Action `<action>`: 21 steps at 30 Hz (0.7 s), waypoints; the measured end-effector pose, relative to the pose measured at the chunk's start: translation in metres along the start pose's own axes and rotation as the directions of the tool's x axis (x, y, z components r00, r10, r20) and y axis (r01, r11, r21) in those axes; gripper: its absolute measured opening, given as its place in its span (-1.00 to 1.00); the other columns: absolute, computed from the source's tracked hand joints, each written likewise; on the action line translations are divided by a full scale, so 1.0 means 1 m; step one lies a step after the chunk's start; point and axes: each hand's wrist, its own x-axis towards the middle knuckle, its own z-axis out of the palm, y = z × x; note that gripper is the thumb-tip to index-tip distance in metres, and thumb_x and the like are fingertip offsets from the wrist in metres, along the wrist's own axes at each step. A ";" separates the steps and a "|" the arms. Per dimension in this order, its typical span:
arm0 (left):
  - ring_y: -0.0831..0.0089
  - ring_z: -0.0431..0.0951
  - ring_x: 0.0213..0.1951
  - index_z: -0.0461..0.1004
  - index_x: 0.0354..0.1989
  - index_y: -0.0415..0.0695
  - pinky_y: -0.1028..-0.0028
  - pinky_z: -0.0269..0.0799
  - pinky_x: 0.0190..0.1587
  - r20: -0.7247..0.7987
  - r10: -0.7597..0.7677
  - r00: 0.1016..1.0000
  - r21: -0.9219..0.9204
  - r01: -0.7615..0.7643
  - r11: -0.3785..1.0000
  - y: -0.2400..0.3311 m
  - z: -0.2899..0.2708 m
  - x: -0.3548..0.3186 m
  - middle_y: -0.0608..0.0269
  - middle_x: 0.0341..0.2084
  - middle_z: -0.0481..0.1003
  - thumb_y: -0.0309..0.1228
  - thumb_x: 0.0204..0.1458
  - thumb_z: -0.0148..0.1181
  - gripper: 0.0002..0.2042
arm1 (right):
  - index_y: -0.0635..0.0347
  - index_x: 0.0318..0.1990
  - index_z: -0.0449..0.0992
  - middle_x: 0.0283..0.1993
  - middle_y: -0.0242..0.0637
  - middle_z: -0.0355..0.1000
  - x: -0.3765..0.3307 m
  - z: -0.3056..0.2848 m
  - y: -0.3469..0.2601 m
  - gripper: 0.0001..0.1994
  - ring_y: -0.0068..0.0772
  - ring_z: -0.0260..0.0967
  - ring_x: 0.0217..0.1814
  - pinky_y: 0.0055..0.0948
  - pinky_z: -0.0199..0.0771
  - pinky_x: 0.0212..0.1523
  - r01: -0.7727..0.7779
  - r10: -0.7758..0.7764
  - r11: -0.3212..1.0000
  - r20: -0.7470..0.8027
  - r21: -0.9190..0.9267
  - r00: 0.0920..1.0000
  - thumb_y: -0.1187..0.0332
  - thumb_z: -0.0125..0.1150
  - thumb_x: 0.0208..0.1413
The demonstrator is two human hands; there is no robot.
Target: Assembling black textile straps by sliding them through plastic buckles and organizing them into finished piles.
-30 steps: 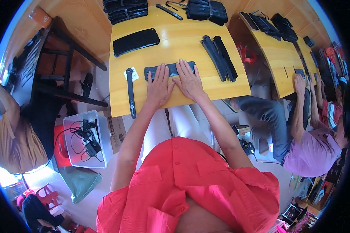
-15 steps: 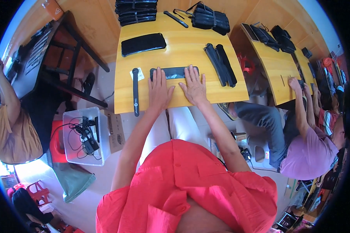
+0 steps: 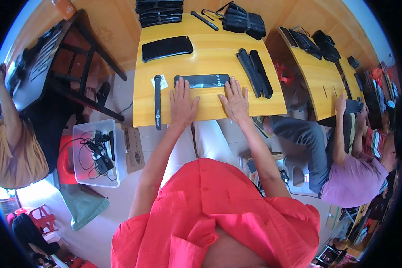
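Observation:
Flat on the yellow table (image 3: 165,105) lies a row of black straps (image 3: 203,81), side by side, with small white marks at the right end and a glossy patch in the middle. My left hand (image 3: 182,105) rests palm down, fingers stretched, its fingertips on the row's left end. Spread flat at the right end is my right hand (image 3: 236,103), with fingertips at the edge of the row. Neither hand grips anything. Left of my left hand, a single black strap (image 3: 157,105) with a holed, rounded end lies across a small white paper (image 3: 164,81) and overhangs the front edge.
Folded black strap bundles (image 3: 254,73) lie at the right, and a black flat pouch-like stack (image 3: 167,48) at the far left. Tied black bundles (image 3: 243,22) and a black stack (image 3: 159,12) stand behind. A clear bin (image 3: 96,172) holds cables. Co-workers sit on both sides.
My right hand has slid right along the row to its end, uncovering the white marks there. My left hand stays at the left end. The co-worker at right now holds up dark strips.

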 end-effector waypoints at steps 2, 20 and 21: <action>0.15 0.04 0.23 0.13 0.17 -0.25 0.17 -0.07 0.21 -0.099 -0.044 0.994 -0.158 0.028 0.987 -0.004 -0.012 -0.008 -0.02 0.20 0.06 -0.31 0.06 -0.02 -0.50 | 0.24 0.20 0.15 0.34 -0.09 -0.07 -0.001 -0.008 -0.014 -0.44 -0.15 -0.17 0.39 0.05 -0.25 0.28 -0.006 0.006 0.999 -0.008 0.052 1.000 0.09 -0.08 0.12; 0.55 0.47 -0.43 0.39 -0.15 -0.21 0.59 0.38 -0.34 0.320 -0.697 0.642 -0.895 0.447 0.001 -0.041 -0.081 -0.124 0.20 -0.37 0.47 -0.32 0.17 -0.09 -0.76 | 0.11 0.06 0.29 0.07 -0.16 0.24 -0.014 0.011 -0.154 -0.52 -0.15 0.22 0.07 -0.23 0.25 0.04 0.605 -0.556 0.713 -0.241 0.355 0.796 0.44 0.10 -0.13; 0.53 0.47 -0.40 0.39 -0.15 -0.21 0.58 0.39 -0.32 0.449 -0.610 0.652 -0.865 0.490 -0.113 -0.037 -0.084 -0.120 0.19 -0.34 0.47 -0.27 0.17 -0.09 -0.74 | 0.13 0.03 0.34 0.01 -0.16 0.27 -0.016 -0.002 -0.151 -0.52 -0.18 0.23 0.05 -0.30 0.31 -0.02 0.552 -0.495 0.705 -0.249 0.445 0.833 0.49 0.13 -0.17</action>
